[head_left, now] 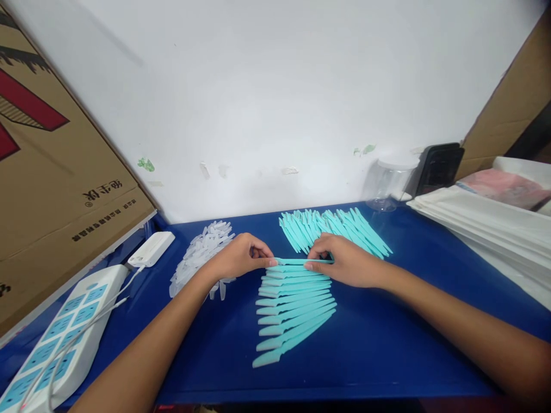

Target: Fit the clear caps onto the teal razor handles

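Observation:
Between my two hands a teal eyebrow razor [295, 261] lies sideways, at the far end of a fanned row of similar razors [297, 304]. Its left, blade end is pinched by the thumb and fingers of my left hand [241, 257]; whether a clear cap is there too, I cannot tell. My right hand [346, 263] grips the handle, thumb in front. Small translucent caps [200, 252] form a loose pile beside and partly behind my left hand. Behind my right hand lies a heap of more teal razors [344, 229], partly hidden by that hand.
On the blue table [379, 344], a white power strip [64, 338] with cables and a white adapter [151, 249] stand at the left. A cardboard box [64, 172] leans there. A clear lidded jar [392, 182], a black object [439, 167] and stacked white trays [486, 223] occupy the right.

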Motion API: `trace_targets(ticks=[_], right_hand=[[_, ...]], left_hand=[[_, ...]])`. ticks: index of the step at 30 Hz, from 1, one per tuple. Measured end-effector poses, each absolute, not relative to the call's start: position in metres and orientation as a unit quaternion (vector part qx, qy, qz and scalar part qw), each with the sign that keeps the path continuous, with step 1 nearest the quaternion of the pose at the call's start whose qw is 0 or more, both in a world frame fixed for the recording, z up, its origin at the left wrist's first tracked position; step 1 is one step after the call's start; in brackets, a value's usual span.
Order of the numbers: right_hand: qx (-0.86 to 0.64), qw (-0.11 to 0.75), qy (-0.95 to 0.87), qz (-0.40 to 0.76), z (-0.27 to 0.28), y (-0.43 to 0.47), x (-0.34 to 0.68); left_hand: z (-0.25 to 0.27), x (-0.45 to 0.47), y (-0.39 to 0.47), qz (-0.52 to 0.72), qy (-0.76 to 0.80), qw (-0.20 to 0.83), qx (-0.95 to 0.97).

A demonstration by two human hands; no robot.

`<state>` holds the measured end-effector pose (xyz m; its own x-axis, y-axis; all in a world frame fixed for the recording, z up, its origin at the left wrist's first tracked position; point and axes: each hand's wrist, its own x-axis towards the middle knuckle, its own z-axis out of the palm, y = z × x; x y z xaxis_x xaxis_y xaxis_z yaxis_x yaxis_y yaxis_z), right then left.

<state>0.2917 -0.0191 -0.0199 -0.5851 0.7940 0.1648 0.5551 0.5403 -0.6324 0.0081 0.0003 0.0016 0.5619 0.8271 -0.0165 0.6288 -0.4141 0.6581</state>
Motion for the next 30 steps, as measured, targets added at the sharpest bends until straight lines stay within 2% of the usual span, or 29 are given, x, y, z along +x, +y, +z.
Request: trace_targets(ticks=[30], right_hand=[[-0.389,0.239,-0.856,0.242,-0.0271,-0.0170,0.2913]], left_hand=[[-0.0008,0.0059,-0.0002,0.153,0.435,0.289,0.839]])
